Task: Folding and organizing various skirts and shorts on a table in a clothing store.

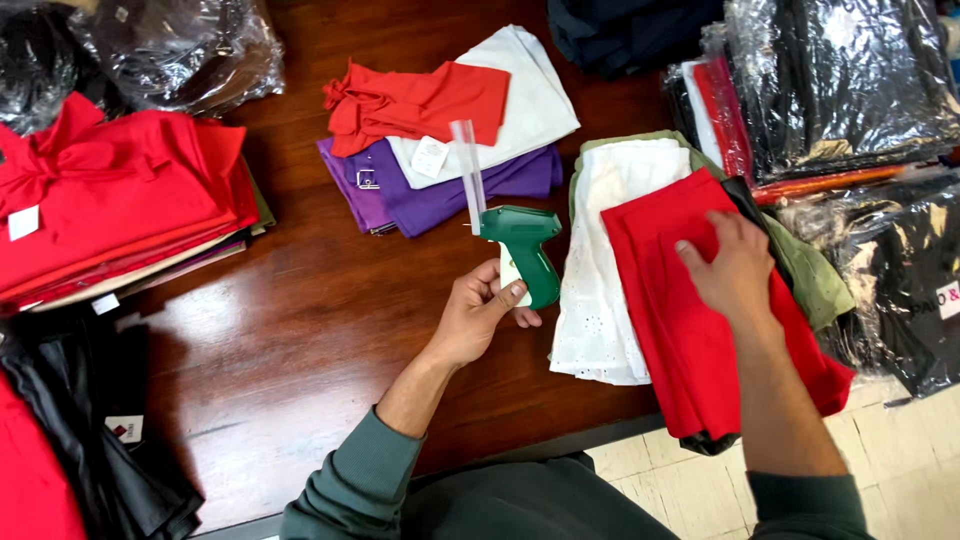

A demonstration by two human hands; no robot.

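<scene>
My left hand (478,315) grips a green tagging gun (525,250) by its handle, held above the dark wooden table (300,320). A clear strip of plastic fasteners (468,175) sticks up from the gun's top. My right hand (730,265) rests flat on a folded red garment (690,330) that lies on top of a white eyelet garment (600,290) and an olive green one (815,275). The gun's tip points left, away from the red garment.
A pile of red, white and purple clothes (450,130) lies behind the gun. A red stack (110,200) sits at left, black garments (90,430) at lower left. Plastic-wrapped bundles (840,80) crowd the right side. Tiled floor (900,450) shows beyond the table edge.
</scene>
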